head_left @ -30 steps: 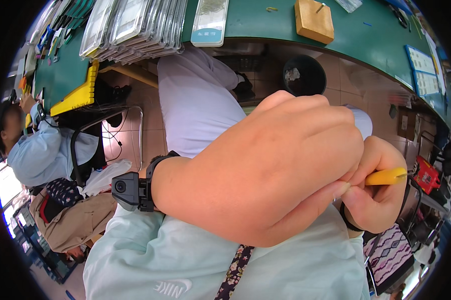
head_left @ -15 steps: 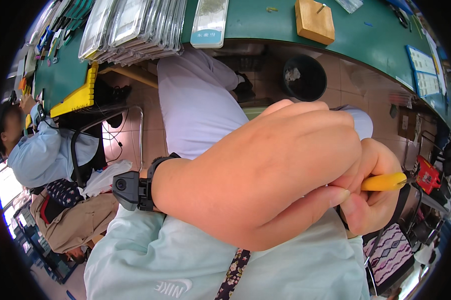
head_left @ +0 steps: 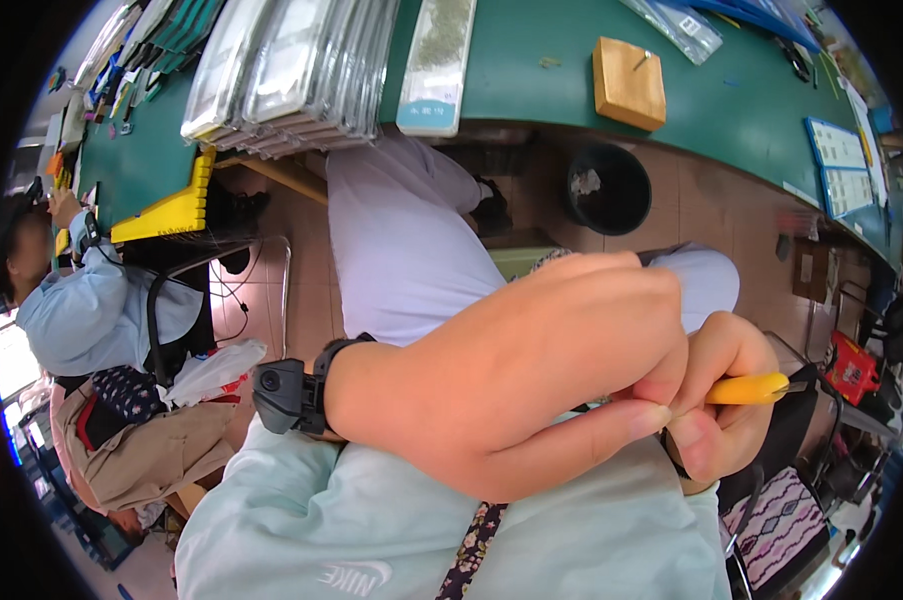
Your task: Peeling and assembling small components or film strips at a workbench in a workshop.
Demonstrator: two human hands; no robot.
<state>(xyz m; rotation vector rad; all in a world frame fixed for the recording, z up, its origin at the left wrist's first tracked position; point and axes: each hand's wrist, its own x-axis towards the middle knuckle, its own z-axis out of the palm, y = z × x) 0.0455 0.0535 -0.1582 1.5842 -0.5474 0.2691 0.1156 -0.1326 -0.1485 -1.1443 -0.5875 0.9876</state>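
Note:
My left hand [head_left: 531, 380] fills the middle of the view, close to the camera, with its fingers curled and its back toward me. A black band with a small device [head_left: 286, 392] sits on its wrist. Whatever lies inside its curled fingers is hidden. Its thumb reaches across to my right hand [head_left: 716, 405], which is partly covered behind it. My right hand grips a yellow-handled tool [head_left: 749, 388], whose handle sticks out to the right. The tool's working end is hidden behind the hands. Both hands are above my lap and pale sleeves.
A green workbench [head_left: 531, 70] curves across the top, carrying a stack of clear trays [head_left: 291, 70], a wooden block [head_left: 628, 82] and a yellow tray [head_left: 171, 205]. A black bin [head_left: 608, 188] stands on the tiled floor. Another person [head_left: 81, 310] sits at the far left.
The hands stay pressed together. The yellow handle has dipped slightly lower, and my left thumb now stretches further across my right fingers.

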